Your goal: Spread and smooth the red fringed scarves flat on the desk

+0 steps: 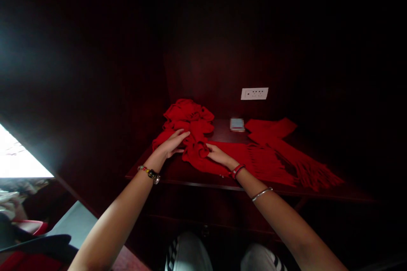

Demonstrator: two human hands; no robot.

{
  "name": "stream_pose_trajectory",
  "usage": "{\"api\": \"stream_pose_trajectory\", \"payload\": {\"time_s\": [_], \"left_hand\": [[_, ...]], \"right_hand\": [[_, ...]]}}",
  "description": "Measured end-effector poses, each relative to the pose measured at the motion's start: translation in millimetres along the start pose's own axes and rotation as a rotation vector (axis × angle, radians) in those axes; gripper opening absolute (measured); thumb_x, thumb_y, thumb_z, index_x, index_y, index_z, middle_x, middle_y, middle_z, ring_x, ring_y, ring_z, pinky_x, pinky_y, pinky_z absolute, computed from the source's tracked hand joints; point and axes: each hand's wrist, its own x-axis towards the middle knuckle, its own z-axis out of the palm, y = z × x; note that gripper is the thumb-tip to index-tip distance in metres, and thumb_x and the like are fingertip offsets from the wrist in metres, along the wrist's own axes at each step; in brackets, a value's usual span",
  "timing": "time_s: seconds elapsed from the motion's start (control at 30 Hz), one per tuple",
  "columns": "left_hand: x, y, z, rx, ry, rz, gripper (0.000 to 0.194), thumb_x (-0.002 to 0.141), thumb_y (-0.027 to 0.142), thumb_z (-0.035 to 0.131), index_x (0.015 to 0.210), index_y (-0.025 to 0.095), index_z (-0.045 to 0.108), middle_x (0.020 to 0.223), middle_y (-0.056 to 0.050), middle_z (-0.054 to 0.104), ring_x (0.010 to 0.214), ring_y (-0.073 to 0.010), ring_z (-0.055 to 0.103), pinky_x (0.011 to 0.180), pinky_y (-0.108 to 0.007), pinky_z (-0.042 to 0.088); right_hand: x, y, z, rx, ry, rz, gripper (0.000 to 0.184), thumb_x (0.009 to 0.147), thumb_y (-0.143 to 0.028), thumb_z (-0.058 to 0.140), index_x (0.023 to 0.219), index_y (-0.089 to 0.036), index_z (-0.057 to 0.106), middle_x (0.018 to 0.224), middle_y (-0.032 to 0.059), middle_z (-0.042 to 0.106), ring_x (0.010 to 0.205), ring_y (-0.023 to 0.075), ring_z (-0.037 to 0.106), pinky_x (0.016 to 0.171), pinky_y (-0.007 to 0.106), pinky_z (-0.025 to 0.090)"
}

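Note:
A red fringed scarf point(229, 154) lies on a dark wooden shelf, bunched up at its left end and flat toward its fringe at right. My left hand point(171, 143) rests against the near left side of the bunched part, its fingers stretched out and apart. On the other side of a rolled fold, my right hand point(218, 154) is closed on the scarf, with some fingertips hidden by the cloth. Another fringed red strip point(286, 146) lies at the right; whether it belongs to the same scarf I cannot tell.
The dark shelf point(219, 135) has its front edge just below my hands. A small pale blurred item point(237, 124) sits near the back, and a white wall socket point(254, 93) is above it. A dark panel stands at left, with a grey chair point(71, 224) beyond it.

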Motion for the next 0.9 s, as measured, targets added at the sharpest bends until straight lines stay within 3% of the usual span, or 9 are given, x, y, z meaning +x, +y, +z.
{"api": "stream_pose_trajectory", "payload": {"time_s": [0.13, 0.23, 0.43, 0.53, 0.6, 0.67, 0.77, 0.9], "left_hand": [[-2.6, 12.4, 10.5, 0.048, -0.055, 0.022, 0.058, 0.073, 0.052, 0.049, 0.123, 0.029, 0.033, 0.121, -0.007, 0.047, 0.079, -0.0155, 0.058, 0.066, -0.029, 0.049], [-5.9, 14.3, 13.2, 0.112, -0.035, 0.029, 0.058, 0.074, 0.054, 0.045, 0.124, 0.029, 0.032, 0.124, -0.006, 0.045, 0.087, -0.0181, 0.057, 0.067, -0.029, 0.048], [-1.4, -10.6, -9.5, 0.496, 0.195, 0.029, 0.064, 0.069, 0.05, 0.052, 0.121, 0.016, 0.04, 0.124, -0.013, 0.045, 0.105, -0.0229, 0.049, 0.076, -0.028, 0.042], [7.5, -27.6, -22.3, 0.798, 0.2, -0.005, 0.05, 0.066, 0.046, 0.054, 0.103, 0.012, 0.054, 0.11, -0.014, 0.055, 0.099, -0.0238, 0.052, 0.075, -0.026, 0.04], [11.8, -32.8, -25.0, 0.975, 0.173, 0.004, 0.036, 0.068, 0.043, 0.051, 0.084, 0.012, 0.059, 0.091, -0.012, 0.062, 0.085, -0.0229, 0.057, 0.068, -0.026, 0.039], [13.7, -32.2, -24.0, 1.085, 0.183, 0.1, 0.024, 0.069, 0.037, 0.049, 0.069, 0.014, 0.056, 0.073, -0.007, 0.061, 0.071, -0.0196, 0.056, 0.061, -0.025, 0.037], [14.3, -26.4, -22.0, 1.095, 0.279, 0.239, 0.016, 0.071, 0.029, 0.046, 0.062, 0.016, 0.05, 0.063, -0.002, 0.054, 0.063, -0.0153, 0.051, 0.056, -0.023, 0.033], [16.7, -29.7, -25.3, 0.906, 0.332, 0.233, 0.013, 0.069, 0.027, 0.047, 0.061, 0.018, 0.045, 0.056, 0.003, 0.045, 0.055, -0.0118, 0.043, 0.052, -0.022, 0.028]], "right_hand": [[-0.7, 3.9, -4.5, 0.15, 0.099, 0.106, 0.028, 0.071, -0.029, 0.053, 0.092, -0.015, 0.062, 0.088, 0.0019, 0.065, 0.084, 0.0161, 0.058, 0.084, 0.036, 0.04], [0.3, 6.6, -3.9, 0.151, 0.132, 0.136, 0.025, 0.072, -0.024, 0.049, 0.092, -0.015, 0.062, 0.09, 0.002, 0.065, 0.087, 0.016, 0.057, 0.086, 0.036, 0.039], [-4.0, 4.2, 1.9, -0.195, 0.103, 0.037, 0.033, 0.071, -0.009, 0.044, 0.097, -0.019, 0.062, 0.111, 0.0035, 0.058, 0.107, 0.0155, 0.048, 0.096, 0.035, 0.029], [-3.6, 1.0, 3.2, -0.231, 0.108, 0.041, 0.031, 0.073, -0.012, 0.045, 0.099, -0.02, 0.06, 0.11, 0.0035, 0.058, 0.104, 0.0148, 0.049, 0.094, 0.034, 0.032], [0.2, -2.8, 3.9, -0.166, 0.163, 0.14, 0.029, 0.075, -0.015, 0.047, 0.102, -0.018, 0.058, 0.108, 0.0051, 0.058, 0.099, 0.0142, 0.052, 0.09, 0.032, 0.036], [5.5, -8.1, 4.9, -0.04, 0.229, 0.282, 0.03, 0.076, -0.018, 0.047, 0.105, -0.017, 0.054, 0.104, 0.006, 0.059, 0.092, 0.0132, 0.055, 0.082, 0.029, 0.042], [11.3, -16.2, 6.0, 0.14, 0.289, 0.45, 0.031, 0.078, -0.02, 0.045, 0.109, -0.017, 0.049, 0.093, 0.004, 0.06, 0.078, 0.011, 0.057, 0.064, 0.022, 0.046], [9.5, -20.7, 1.6, 0.197, 0.348, 0.51, 0.024, 0.076, -0.014, 0.047, 0.1, -0.015, 0.05, 0.078, 0.0009, 0.058, 0.064, 0.0072, 0.054, 0.052, 0.015, 0.042]]}}
